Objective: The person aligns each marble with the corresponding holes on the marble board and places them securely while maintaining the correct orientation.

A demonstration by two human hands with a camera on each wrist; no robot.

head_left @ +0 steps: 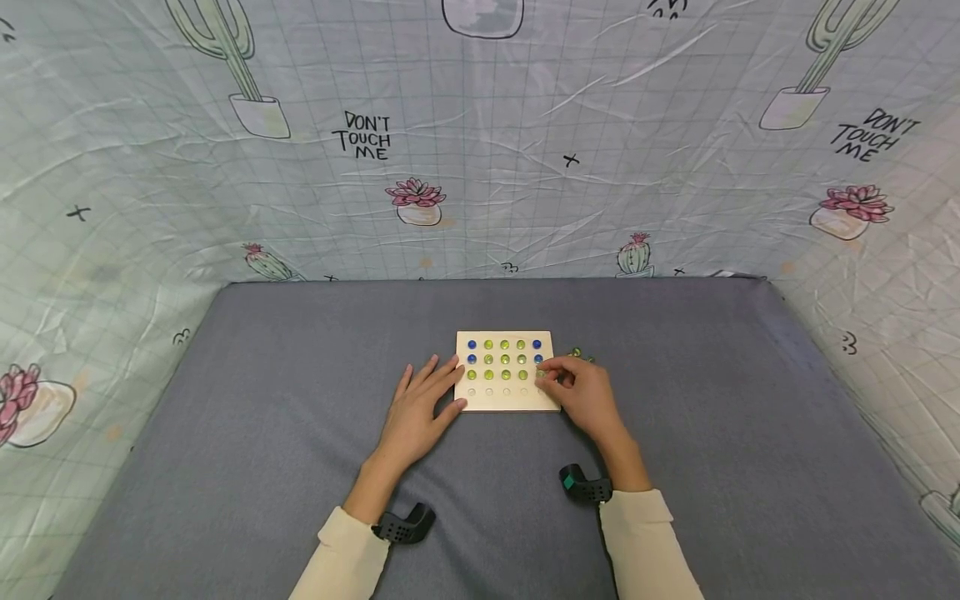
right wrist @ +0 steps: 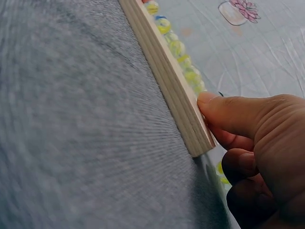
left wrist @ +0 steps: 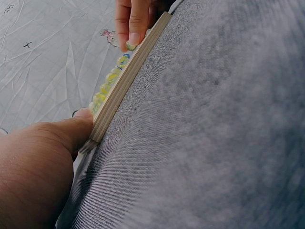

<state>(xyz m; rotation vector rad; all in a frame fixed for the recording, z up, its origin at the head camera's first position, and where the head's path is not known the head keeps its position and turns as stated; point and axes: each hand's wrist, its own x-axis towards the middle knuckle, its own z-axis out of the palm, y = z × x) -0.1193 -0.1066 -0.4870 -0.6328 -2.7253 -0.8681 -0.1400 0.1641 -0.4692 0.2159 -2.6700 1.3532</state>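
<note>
The left sleeve [head_left: 345, 558] and the right sleeve [head_left: 648, 546], both cream, are lying on the person's side of the wooden board [head_left: 497, 367]. A black left band [head_left: 405, 525] and a black right band [head_left: 587, 485] are circling the wrists, also nearer than the board.

At the board's left edge, the left hand [head_left: 422, 414] is spreading its fingers loosely and touching the wood, its thumb resting by the near left corner; it is not gripping anything. At the board's right edge, the right hand [head_left: 585, 394] is pinching 1 green marble [left wrist: 130, 46] between thumb and fingertip, over the right end of the board's 3rd row from the far edge. I cannot tell whether that marble is sitting fully in its hollow.

The board itself is lying flat on a grey cloth [head_left: 300, 417]. Along its nearest row, shallow hollows [head_left: 489, 392] are showing. In its next row, 4 green marbles [head_left: 506, 375] are sitting left of the pinched marble. In each of its 2 farthest rows, 3 green marbles are standing between 2 blue marbles [head_left: 472, 344].

Just right of the board, beyond the right hand, loose green marbles [head_left: 576, 352] are lying on the cloth. Well behind the board, a curtain [head_left: 480, 167] printed with potted plants is hanging.
</note>
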